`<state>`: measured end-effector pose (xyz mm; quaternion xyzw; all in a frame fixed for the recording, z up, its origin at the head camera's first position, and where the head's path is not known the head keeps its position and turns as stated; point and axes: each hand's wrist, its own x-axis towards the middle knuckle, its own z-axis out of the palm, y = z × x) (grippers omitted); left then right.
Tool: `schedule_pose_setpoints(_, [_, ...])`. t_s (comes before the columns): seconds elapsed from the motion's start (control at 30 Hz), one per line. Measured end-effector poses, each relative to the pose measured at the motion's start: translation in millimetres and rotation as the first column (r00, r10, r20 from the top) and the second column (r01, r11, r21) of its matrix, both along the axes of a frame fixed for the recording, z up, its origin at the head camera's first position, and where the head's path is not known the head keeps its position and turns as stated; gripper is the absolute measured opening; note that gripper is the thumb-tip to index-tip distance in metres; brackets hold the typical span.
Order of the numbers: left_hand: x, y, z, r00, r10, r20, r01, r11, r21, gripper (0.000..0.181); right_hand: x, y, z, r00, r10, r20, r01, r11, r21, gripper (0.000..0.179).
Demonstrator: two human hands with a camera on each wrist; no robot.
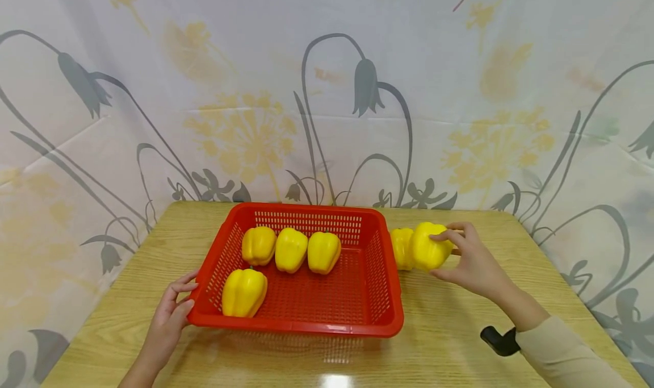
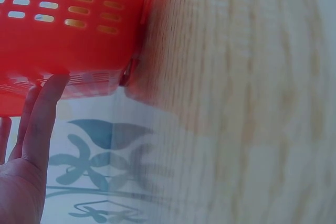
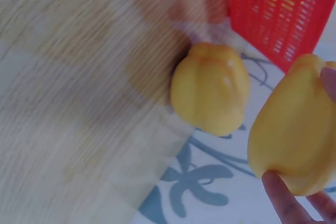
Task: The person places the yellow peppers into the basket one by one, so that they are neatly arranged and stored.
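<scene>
My right hand [image 1: 472, 260] holds a yellow bell pepper [image 1: 428, 247] between thumb and fingers, raised above the table to the right of the red basket [image 1: 296, 326]. Another yellow bell pepper [image 3: 210, 90] stands on the table just beyond it, partly hidden in the head view. On the left, my left hand [image 1: 171, 314] touches the basket's outer side near the front corner; its fingers [image 2: 44, 114] look fairly straight in the left wrist view. Inside the basket, one bell pepper [image 1: 244, 293] sits front left, and a row of three, including a middle bell pepper [image 1: 291, 250], stands behind it.
A wood-grain table [image 1: 439, 342] carries the basket. Behind it hangs a pale cloth [image 1: 327, 149] printed with flowers. A black strap-like piece [image 1: 501, 341] sticks out by the right sleeve [image 1: 562, 348].
</scene>
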<state>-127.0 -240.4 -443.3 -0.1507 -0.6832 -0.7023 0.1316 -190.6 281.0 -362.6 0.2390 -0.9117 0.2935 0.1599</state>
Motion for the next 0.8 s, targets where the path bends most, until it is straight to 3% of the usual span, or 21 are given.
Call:
schedule_pose_setpoints(0.17, [0.1, -0.1, 0.0, 1.0, -0.007, -0.003, 0.007, 1.0, 0.004, 0.025, -0.4, -10.0, 6.6, 0.999, 0.039, -0.005, -0.039, 0.999, 0.003, 0.053])
schedule_pose_setpoints(0.43, [0.4, -0.2, 0.2, 1.0, -0.006, -0.001, 0.006, 1.0, 0.002, 0.025, -1.9, -25.5, 15.8, 0.993, 0.1, 0.056, -0.1, 0.995, -0.01, 0.055])
schedule_pose_setpoints(0.8, [0.4, -1.0, -0.3, 1.0, -0.004, 0.005, 0.004, 1.0, 0.0, 0.024, -12.5, -49.2, 26.9, 0.983, 0.168, 0.071, -0.172, 0.983, 0.059, 0.052])
